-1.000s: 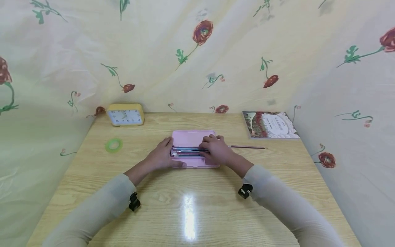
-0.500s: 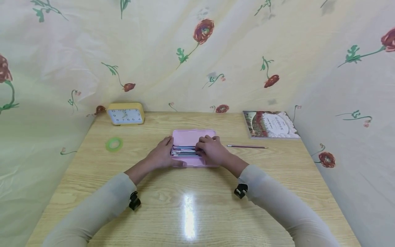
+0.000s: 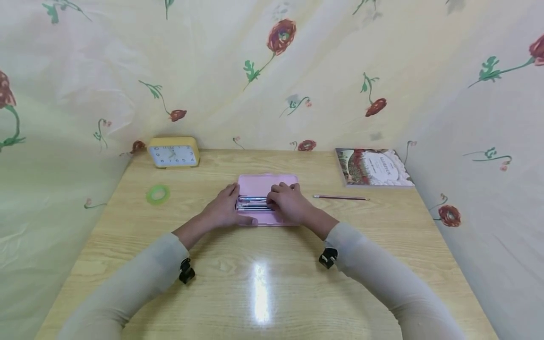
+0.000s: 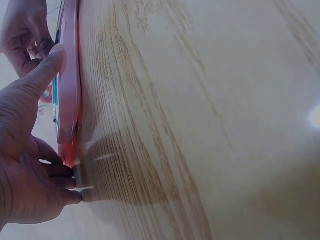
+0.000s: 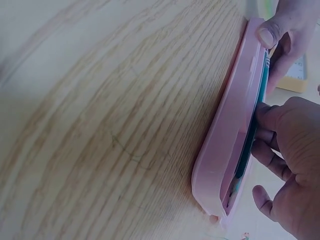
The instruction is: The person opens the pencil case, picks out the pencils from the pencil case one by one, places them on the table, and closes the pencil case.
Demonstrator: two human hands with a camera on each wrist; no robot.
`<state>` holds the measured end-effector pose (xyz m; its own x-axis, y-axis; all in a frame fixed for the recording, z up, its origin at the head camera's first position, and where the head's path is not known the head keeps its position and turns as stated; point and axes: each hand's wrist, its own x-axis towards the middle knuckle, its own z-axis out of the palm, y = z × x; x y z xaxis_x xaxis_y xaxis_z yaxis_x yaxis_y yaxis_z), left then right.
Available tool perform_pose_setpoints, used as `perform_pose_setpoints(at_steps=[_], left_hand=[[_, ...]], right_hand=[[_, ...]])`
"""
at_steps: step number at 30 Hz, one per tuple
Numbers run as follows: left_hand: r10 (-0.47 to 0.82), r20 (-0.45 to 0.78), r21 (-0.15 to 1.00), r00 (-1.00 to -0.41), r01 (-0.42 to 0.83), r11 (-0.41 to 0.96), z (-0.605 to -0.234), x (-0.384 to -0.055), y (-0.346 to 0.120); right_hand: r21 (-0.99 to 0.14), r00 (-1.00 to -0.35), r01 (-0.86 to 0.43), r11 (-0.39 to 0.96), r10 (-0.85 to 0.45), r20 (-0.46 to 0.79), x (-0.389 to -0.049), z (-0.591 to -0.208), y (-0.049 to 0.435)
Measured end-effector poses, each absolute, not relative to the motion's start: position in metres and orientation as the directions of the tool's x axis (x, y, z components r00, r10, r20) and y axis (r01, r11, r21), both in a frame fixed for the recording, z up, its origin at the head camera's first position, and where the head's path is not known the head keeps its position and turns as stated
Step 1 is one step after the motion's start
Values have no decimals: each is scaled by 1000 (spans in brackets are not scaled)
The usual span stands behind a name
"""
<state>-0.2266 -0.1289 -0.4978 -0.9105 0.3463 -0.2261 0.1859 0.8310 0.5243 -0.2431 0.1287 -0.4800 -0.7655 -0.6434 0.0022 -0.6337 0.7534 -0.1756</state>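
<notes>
An open pink pencil case (image 3: pixel 267 180) lies in the middle of the table in the head view, with several pencils (image 3: pixel 250 203) lengthwise inside. My left hand (image 3: pixel 222 208) holds the case at its left end, thumb over the front edge and fingers round the far side. Over the right half of the case, my right hand (image 3: pixel 291 204) has curled fingers down among the pencils. In the right wrist view its thumb and fingers pinch at a dark green pencil (image 5: pixel 247 147) lying in the case. The right hand hides the pencils' right ends in the head view.
A dark red pencil (image 3: pixel 341 197) lies on the table right of the case. Behind it is a book (image 3: pixel 376 167). A yellow clock (image 3: pixel 173 152) stands at the back left, and a green tape roll (image 3: pixel 158 194) lies in front of it. Flowered cloth (image 3: pixel 221 85) surrounds the table.
My right hand has shifted left along the pencils, away from the loose dark red pencil, whose left end now shows. My left hand stays on the case. The head view has tilted slightly.
</notes>
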Motion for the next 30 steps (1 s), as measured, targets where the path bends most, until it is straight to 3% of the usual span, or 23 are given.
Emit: perform_pose_setpoints(at_steps=[15,30], left_hand=[[340,-232,535,-911,172,827,-496,-226,-128],[335,-238,530,-911,167,832,-496,-225,-128]], right_hand=[[-71,-727,-684,726,-670,152,-246,-478,139],[-108,-759,-634,765,-590,275,-250,-476,211]])
